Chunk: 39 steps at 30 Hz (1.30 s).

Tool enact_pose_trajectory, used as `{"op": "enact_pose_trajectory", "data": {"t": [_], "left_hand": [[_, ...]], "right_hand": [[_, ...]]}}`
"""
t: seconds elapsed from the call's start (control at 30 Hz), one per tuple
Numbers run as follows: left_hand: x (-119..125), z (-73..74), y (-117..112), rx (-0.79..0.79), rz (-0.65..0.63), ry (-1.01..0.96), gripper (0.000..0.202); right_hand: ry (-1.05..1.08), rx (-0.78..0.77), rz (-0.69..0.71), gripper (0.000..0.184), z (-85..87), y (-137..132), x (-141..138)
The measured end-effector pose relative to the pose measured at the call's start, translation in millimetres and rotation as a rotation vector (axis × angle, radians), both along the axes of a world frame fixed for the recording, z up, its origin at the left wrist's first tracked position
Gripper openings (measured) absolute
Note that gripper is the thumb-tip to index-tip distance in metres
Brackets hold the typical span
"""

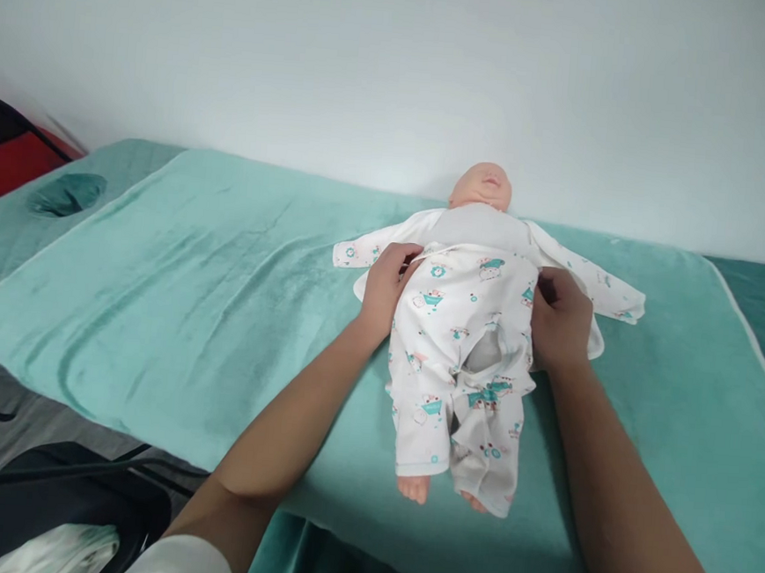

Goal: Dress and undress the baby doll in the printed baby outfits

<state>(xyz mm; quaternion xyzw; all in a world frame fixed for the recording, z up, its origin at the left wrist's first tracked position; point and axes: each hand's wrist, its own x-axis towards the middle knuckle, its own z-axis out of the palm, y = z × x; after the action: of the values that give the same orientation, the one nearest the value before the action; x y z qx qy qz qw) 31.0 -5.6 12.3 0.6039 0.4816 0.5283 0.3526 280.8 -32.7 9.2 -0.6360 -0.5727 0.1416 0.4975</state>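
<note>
A baby doll [483, 187] lies on its back, its head toward the wall. It wears printed white trousers [445, 327] with an open crotch, pulled up over its middle, and bare toes show below the cuffs. A white patterned top [611, 291] lies open under it, the sleeves spread to both sides, leaving the grey torso [480, 226] uncovered. My left hand [386, 287] pinches the trousers' waist at the doll's left-of-picture side. On the opposite side, my right hand [560, 318] has its fingers curled on the waist edge; its fingertips are partly hidden.
A green velvety cover [175, 305] is spread over the bed against a white wall [387, 66]. The bed has a round face hole [67, 194] at the left. A black chair [68, 491] with folded cloth [60, 552] stands at the lower left; a red item [1, 166] is beyond.
</note>
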Motion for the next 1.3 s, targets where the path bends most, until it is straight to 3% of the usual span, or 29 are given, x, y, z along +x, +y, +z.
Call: {"op": "enact_pose_trajectory", "data": {"t": [0.23,0.37,0.5,0.63,0.77,0.83,0.9,0.97,1.07,1.17,1.3], "left_hand": [[3,-4.0,16,-0.108,-0.017,-0.141,0.017],[7,-2.6,21,-0.233,-0.061,-0.300,0.018],[9,0.5,22,-0.353,-0.072,-0.402,0.018],[10,-1.2,25,-0.348,-0.041,-0.375,0.016],[8,-6.6,26,-0.182,-0.053,-0.183,0.010],[4,-9.0,26,-0.176,-0.064,-0.098,0.006],[-1,-9.4,25,-0.248,-0.100,-0.051,0.004],[-6,-7.2,21,-0.363,-0.184,-0.075,0.016],[-11,-0.4,13,-0.513,-0.397,-0.171,0.028],[-13,5.4,5,-0.560,-0.561,-0.243,0.031],[-9,6.1,0,-0.584,-0.553,-0.320,0.038]], "right_hand": [[-0.063,0.077,0.027,0.013,4.5,-2,-3],[0.119,-0.010,0.026,0.016,-3.0,5,1],[0.352,-0.097,0.127,0.025,-9.3,13,4],[0.450,-0.109,0.180,0.029,-13.1,15,3],[0.366,-0.135,0.184,0.025,-15.2,15,8],[0.274,-0.186,0.166,0.023,-13.5,14,12],[0.190,-0.246,0.146,0.025,-9.5,14,14],[0.149,-0.286,0.148,0.027,-4.7,14,15],[0.067,-0.277,0.153,0.026,1.2,11,11],[-0.075,-0.272,0.085,0.022,3.4,6,5],[-0.104,-0.264,-0.001,0.020,3.9,3,2]]}}
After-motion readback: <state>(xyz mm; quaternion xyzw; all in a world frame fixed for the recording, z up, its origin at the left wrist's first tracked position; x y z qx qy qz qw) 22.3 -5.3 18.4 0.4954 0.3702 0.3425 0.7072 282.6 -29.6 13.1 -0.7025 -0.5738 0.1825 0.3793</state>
